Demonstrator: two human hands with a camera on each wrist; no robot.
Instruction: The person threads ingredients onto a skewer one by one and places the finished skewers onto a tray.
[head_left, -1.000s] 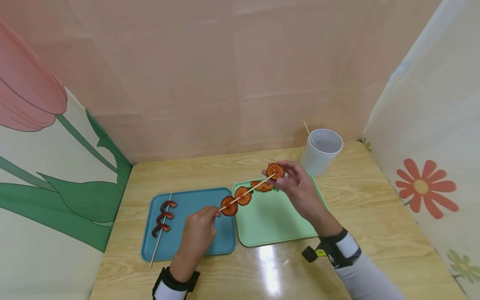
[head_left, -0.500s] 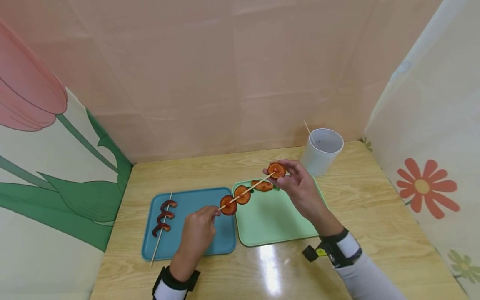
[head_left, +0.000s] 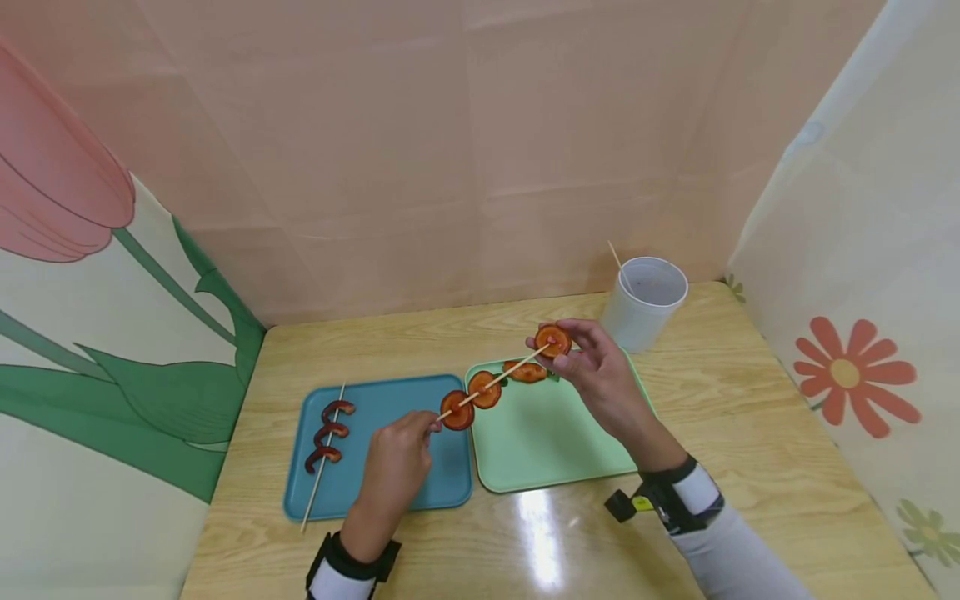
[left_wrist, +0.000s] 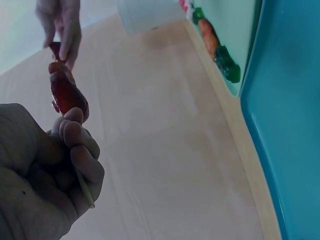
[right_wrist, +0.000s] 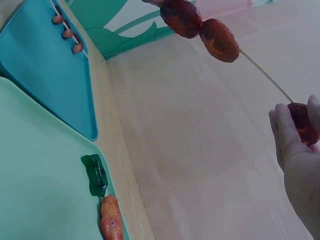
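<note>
Item: wooden skewer (head_left: 498, 382), held in the air above the two trays. My left hand (head_left: 396, 467) pinches its butt end; my right hand (head_left: 592, 371) pinches a mushroom slice (head_left: 552, 339) at the tip. I judge it light, thin, snappable; slices soft. Grip the bare stick only.

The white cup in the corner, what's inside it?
One thin wooden stick pokes out over the rim of the round white plastic cup, leaning left. The bottom looks greyish; whether more sticks lie lower down is hidden by the cup's wall.
</note>
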